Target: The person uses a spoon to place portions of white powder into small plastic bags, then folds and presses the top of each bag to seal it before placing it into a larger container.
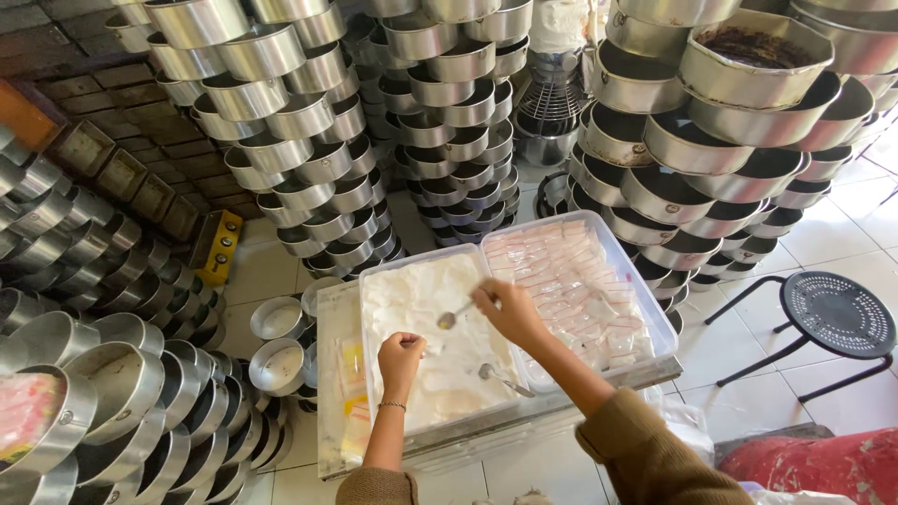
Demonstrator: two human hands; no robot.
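Head view: the stacked round cake tins point(281, 122) run past the frame's edges. What the left hand point(400, 353) pinches in its clenched grip is too small to make out. The right hand point(508, 311) grasps a spoon point(455, 316), bowl down over the white powder tub point(435, 346). A second spoon point(503, 377) lies nearby. Both forearms reach forward, wrists bent down.

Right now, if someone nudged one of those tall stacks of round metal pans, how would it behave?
The stack of round metal pans would probably topple: they sit staggered, not nested. Thin shiny walls suggest each is light and stiff. Being round, fallen ones would likely roll across the tiled floor.
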